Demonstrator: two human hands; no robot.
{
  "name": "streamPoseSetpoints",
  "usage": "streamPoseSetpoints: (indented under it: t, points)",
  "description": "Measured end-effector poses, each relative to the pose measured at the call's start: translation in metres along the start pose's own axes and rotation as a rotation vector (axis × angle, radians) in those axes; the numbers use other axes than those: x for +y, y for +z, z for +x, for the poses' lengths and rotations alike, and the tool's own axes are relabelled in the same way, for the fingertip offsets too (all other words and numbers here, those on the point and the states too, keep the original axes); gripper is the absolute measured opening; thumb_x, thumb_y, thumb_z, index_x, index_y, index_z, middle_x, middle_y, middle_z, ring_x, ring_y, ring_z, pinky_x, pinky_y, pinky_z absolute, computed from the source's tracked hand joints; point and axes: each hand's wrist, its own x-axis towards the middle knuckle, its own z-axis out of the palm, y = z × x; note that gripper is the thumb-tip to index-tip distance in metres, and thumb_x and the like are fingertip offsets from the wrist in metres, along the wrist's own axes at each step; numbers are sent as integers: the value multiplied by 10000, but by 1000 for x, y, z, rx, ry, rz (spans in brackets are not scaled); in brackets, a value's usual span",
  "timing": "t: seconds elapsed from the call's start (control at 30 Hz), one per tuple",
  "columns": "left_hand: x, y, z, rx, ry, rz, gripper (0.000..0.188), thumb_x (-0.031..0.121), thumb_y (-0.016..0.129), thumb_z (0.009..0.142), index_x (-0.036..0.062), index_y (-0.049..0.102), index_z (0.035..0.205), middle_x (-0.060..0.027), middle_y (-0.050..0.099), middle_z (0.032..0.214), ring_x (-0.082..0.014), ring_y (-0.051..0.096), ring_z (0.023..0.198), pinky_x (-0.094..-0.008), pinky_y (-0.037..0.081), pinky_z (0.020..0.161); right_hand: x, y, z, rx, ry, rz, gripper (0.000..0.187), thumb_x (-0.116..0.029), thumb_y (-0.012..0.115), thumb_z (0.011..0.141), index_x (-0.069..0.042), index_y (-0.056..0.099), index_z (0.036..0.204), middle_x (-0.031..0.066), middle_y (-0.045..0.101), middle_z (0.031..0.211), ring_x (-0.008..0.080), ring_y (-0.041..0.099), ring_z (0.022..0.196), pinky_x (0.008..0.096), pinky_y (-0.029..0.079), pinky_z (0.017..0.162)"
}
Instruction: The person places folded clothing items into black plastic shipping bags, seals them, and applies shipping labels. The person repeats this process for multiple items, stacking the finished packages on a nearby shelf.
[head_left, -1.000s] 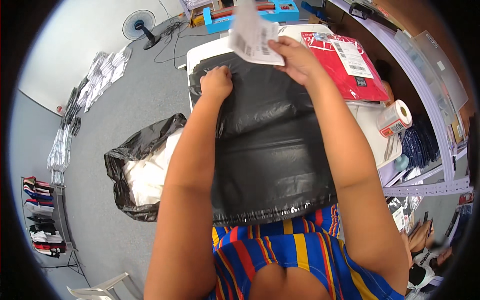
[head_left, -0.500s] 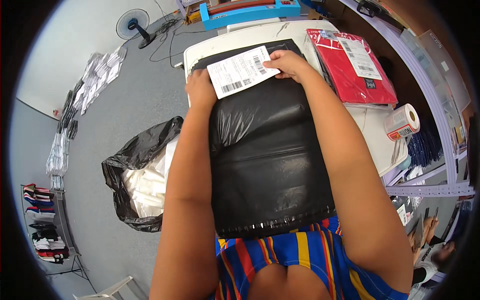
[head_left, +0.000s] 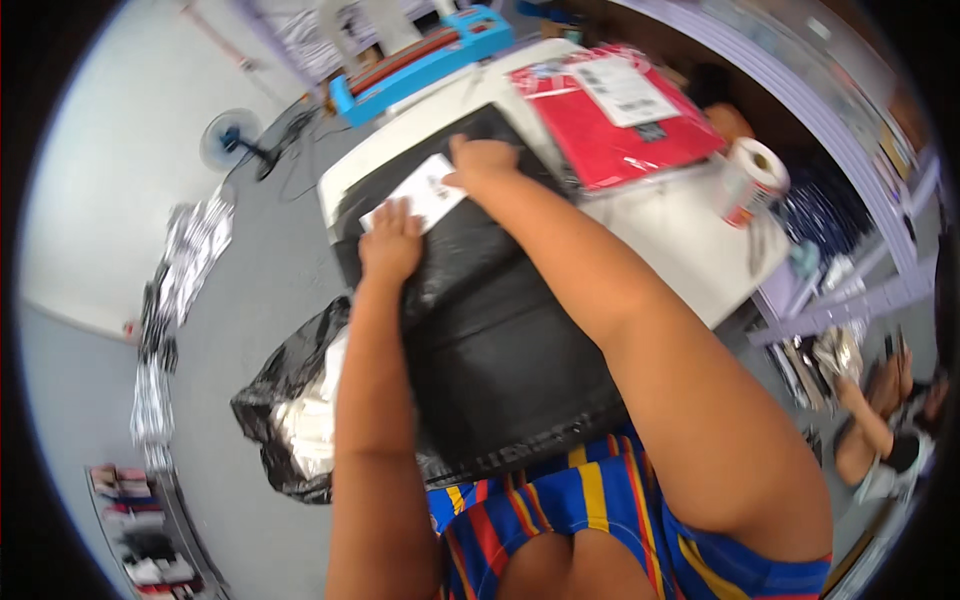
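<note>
A black plastic mailer bag (head_left: 510, 330) lies in front of me, its near edge by my lap. The white shipping label (head_left: 432, 200) rests slanted on its upper part. My left hand (head_left: 392, 243) lies flat over the label's lower left end, fingers stretched out. At the label's other end is my right hand (head_left: 485, 162), thumb on or beside its edge and fingers apart, somewhat smeared by motion. Neither hand grips anything that I can make out.
Right of the mailer, a red packed item (head_left: 630, 140) with a label lies on the white table (head_left: 660, 240), near a label roll (head_left: 752, 182). A blue machine (head_left: 425, 65) stands beyond. A black bag (head_left: 285, 360) of white scraps sits left. Another person (head_left: 890, 430) is at right.
The label, held up in both hands before, now lies against the mailer. My left hand has moved from its edge onto its face and flattened. The whole view has turned.
</note>
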Motion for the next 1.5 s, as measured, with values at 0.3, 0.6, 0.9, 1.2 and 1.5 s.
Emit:
streamPoseSetpoints:
  t: [0.3, 0.6, 0.9, 1.2, 1.5]
  points:
    - [154, -72, -3, 555, 401, -594, 220, 17, 530, 686, 54, 585, 896, -135, 555, 941, -299, 528, 868, -351, 417, 762, 156, -100, -166, 1111, -209, 836, 49, -65, 541, 783, -27, 522, 809, 49, 517, 733, 122, 499, 651, 235, 409, 600]
    - [352, -108, 28, 519, 855, -662, 302, -6, 595, 616, 55, 575, 912, -113, 542, 951, -288, 486, 929, -363, 377, 813, 242, -76, -206, 1123, 161, 577, 367, -62, 630, 662, -34, 484, 997, 121, 485, 919, 246, 492, 829, 309, 401, 758]
    - [360, -119, 25, 344, 845, -651, 286, 207, 708, 581, 39, 579, 773, -84, 524, 760, -264, 473, 781, -351, 382, 690, 241, -75, -207, 1037, 198, 583, 376, -106, 615, 693, -23, 506, 1043, 129, 505, 1024, 261, 505, 929, 316, 400, 789]
    - [355, -119, 20, 257, 817, -722, 270, 162, 703, 584, 18, 581, 778, -100, 519, 768, -265, 479, 758, -349, 391, 688, 236, -75, -215, 941, 236, 802, 273, -128, 582, 729, -25, 553, 980, 114, 569, 885, 218, 555, 821, 281, 429, 704]
    - [329, -127, 21, 220, 925, -629, 288, -45, 580, 625, 122, 615, 857, -63, 510, 906, -255, 454, 877, -332, 385, 772, 271, -92, -254, 796, 283, 756, 278, -137, 573, 718, -36, 555, 977, 70, 555, 787, 161, 541, 731, 254, 431, 659]
